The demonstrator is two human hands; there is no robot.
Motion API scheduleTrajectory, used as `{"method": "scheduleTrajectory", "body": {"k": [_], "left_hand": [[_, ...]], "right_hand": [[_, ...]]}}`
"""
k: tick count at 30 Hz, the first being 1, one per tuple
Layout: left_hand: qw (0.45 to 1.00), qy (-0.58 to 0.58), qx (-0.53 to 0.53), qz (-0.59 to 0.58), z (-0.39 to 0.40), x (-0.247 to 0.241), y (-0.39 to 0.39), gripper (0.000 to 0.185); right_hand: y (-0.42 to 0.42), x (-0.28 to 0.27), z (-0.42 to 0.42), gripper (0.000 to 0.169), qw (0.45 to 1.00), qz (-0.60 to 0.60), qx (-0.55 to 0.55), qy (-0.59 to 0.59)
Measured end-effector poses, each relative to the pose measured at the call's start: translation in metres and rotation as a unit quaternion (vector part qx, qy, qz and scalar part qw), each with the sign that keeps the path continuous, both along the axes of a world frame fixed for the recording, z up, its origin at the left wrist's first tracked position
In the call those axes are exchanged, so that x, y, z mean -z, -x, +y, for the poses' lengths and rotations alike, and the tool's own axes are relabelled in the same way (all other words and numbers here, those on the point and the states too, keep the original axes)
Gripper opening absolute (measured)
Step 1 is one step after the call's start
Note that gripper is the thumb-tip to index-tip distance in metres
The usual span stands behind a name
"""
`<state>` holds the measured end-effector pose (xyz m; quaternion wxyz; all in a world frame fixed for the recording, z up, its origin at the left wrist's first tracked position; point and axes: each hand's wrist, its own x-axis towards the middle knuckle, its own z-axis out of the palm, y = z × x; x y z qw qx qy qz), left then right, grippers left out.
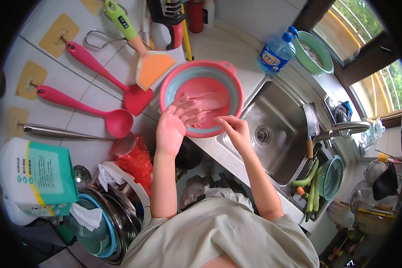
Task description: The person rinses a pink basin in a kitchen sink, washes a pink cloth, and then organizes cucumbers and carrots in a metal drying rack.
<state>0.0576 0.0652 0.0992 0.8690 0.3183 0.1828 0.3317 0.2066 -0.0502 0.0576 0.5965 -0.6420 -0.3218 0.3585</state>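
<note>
A round basin [238, 97] with a pink rim and a grey band sits on the counter beside the sink. Inside it lies a soft pink item [211, 99], perhaps a rubber glove or a cloth; which one I cannot tell. My left hand [176, 127] is over the near left rim, palm up and wet-looking, fingers apart and holding nothing. Above the near right rim is my right hand [236, 130], its thumb and index finger drawn close together; whether anything is between them cannot be seen.
To the right is a steel sink [271, 110] with a cleaver [311, 120] at its far side. A blue soap bottle [276, 53] stands behind it. Green vegetables [311, 191] lie near a green basket [330, 177]. Pink utensils [97, 67] hang left. A tissue pack [40, 177] is lower left.
</note>
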Motion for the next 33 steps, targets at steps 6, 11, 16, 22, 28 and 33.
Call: {"method": "scheduleTrajectory", "body": {"k": [6, 11, 16, 22, 28, 33], "left_hand": [[0.996, 0.014, 0.085, 0.011, -0.034, 0.001, -0.041, 0.044], [0.992, 0.018, 0.124, 0.025, -0.057, 0.008, -0.068, 0.043], [0.981, -0.119, 0.103, 0.110, -0.073, 0.020, -0.083, 0.038], [0.964, -0.186, 0.061, 0.180, -0.083, 0.028, -0.088, 0.032], [0.952, -0.216, 0.038, 0.212, -0.085, 0.036, -0.090, 0.029], [0.946, -0.228, 0.040, 0.225, -0.086, 0.037, -0.096, 0.029]], "right_hand": [[-0.013, -0.011, -0.025, 0.022, 0.996, 0.083, 0.021, 0.009], [-0.036, 0.005, -0.060, 0.020, 0.993, 0.104, 0.058, -0.001], [-0.059, 0.045, -0.110, 0.018, 0.989, 0.081, 0.124, 0.029], [-0.071, 0.115, -0.185, 0.015, 0.939, -0.191, 0.147, 0.247], [-0.057, 0.115, -0.231, 0.012, 0.936, -0.176, 0.061, 0.300], [-0.052, 0.106, -0.247, 0.018, 0.908, -0.325, -0.006, 0.263]]}}
